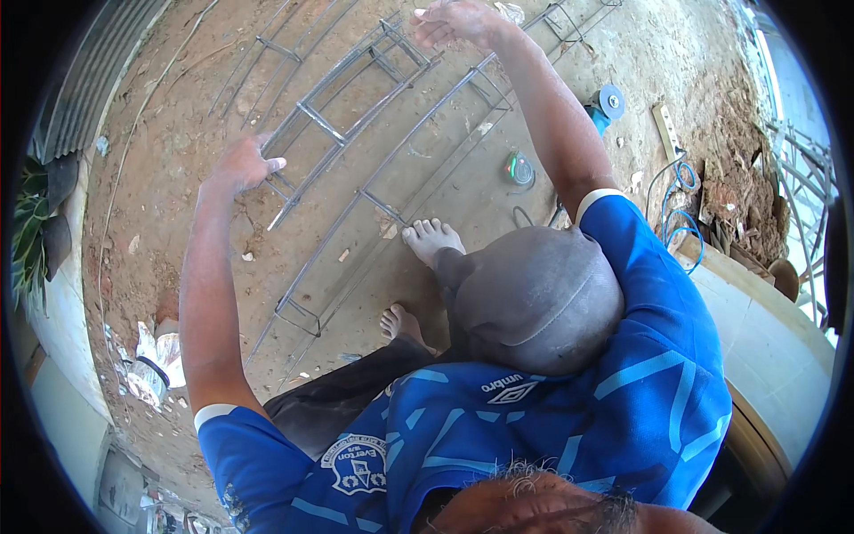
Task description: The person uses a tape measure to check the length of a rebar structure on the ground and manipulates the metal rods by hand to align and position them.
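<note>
Bare dirt ground (178, 133) carries long welded rebar cages (356, 125) running from seven toward one o'clock. At two o'clock lie an angle grinder (605, 105), a coiled blue cable (680, 200) and a small round tape measure (519, 169). Crumpled litter (147, 356) sits at eight o'clock.

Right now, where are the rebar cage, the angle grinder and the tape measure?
rebar cage (356, 120), head view, on a long bar near a stirrup.
angle grinder (609, 101), head view, on its grey disc.
tape measure (519, 169), head view, on its round case.
</note>
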The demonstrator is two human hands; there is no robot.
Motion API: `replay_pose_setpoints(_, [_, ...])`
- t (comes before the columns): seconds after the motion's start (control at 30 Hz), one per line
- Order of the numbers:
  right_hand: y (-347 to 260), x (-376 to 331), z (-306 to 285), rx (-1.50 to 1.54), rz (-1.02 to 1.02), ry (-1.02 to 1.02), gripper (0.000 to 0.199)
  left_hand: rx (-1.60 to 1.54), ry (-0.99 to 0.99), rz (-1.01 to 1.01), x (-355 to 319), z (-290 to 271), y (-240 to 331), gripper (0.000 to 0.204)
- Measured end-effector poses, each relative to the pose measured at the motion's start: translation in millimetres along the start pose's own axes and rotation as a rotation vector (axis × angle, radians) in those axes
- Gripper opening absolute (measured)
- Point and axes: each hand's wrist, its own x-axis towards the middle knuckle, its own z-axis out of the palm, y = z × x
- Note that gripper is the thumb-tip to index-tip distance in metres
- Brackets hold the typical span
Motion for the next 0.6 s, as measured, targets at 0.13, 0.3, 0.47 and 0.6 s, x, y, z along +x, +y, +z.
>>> replay_pose_setpoints(0.13, [-12, 1, 33, 0.059, 0.024, 0.048, 0.041, -0.009, 0.014, -0.021, 3, 9, -10, 0.067])
replay_pose_setpoints(0.3, [-5, 7, 58, 0.057, -0.124, 0.150, 0.034, -0.022, -0.060, 0.004, 9, 4, -13, 0.073])
replay_pose_setpoints(0.47, [-8, 3, 64, -0.025, -0.092, 0.277, 0.035, -0.012, -0.042, 0.033, 9, 7, -19, 0.071])
replay_pose_setpoints(0.6, [-16, -5, 71, -0.404, -0.152, 0.378, 0.031, 0.055, -0.013, 0.040, 8, 11, -20, 0.068])
